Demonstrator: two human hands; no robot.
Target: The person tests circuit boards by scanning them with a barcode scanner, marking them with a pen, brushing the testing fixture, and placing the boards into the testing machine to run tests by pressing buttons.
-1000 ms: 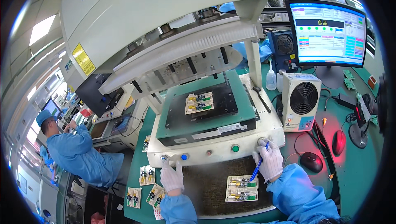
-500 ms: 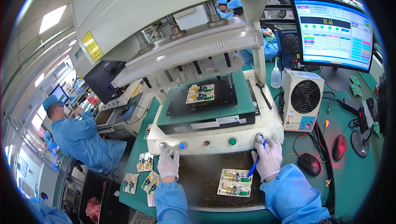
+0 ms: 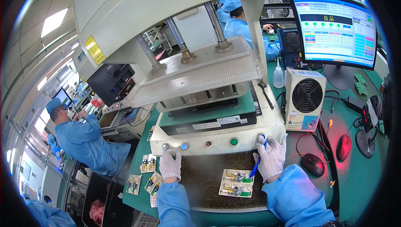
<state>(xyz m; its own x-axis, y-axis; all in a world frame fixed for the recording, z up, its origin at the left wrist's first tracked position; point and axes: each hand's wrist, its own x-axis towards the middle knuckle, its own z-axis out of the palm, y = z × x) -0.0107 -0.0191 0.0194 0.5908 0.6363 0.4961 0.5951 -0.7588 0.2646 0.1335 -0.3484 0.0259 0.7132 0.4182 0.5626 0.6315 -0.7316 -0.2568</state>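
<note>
Ribbed pale press plate (image 3: 198,69) lower than before; hands (image 3: 170,166) (image 3: 271,159) half-curled, left empty at button (image 3: 165,147), right around slim blue pen (image 3: 255,167).

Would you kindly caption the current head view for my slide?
At a press, gloved left hand at one button, right hand with blue pen at another.

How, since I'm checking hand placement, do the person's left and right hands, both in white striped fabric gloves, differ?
The left hand holds nothing visible; the right hand holds a slim blue pen.
The left hand is at the pale round left-end button on the cream panel; the right hand is at its right-end button.
Both are gloved alike and reach from blue sleeves.
</note>
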